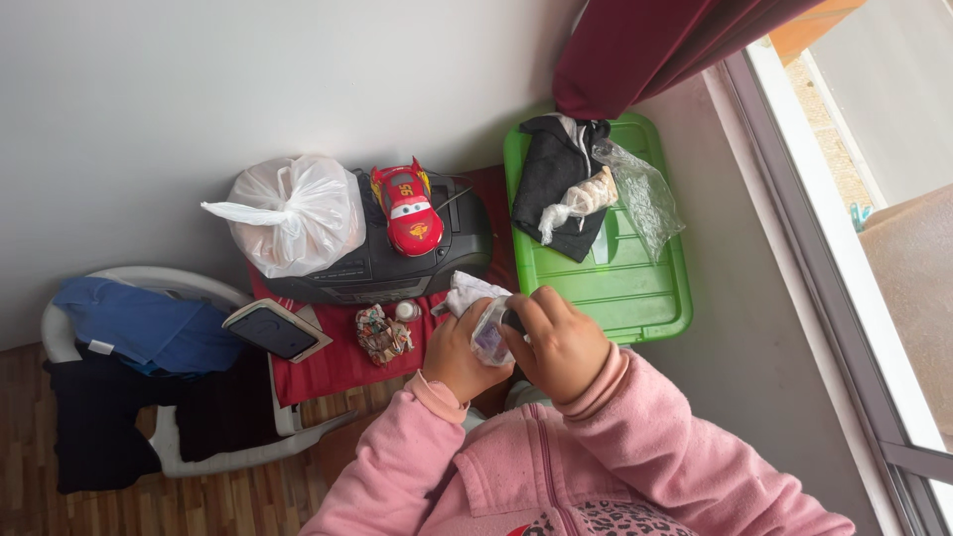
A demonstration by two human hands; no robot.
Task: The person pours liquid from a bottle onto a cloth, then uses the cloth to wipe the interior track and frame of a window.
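My left hand (459, 352) is closed around a small clear bottle (490, 335) with a purplish label, together with a white cloth (467, 292) that sticks out above the fingers. My right hand (562, 342) grips the dark cap at the top of the same bottle. Both hands are held in front of my chest, in pink sleeves, just over the front edge of a red cloth-covered surface (338, 367).
A black radio (382, 263) carries a red toy car (408, 210) and a tied white plastic bag (295, 213). A phone (271, 331) and small trinkets (382, 333) lie in front. A green bin lid (635, 288) holds dark clothing. A white chair (149, 288) with clothes stands left.
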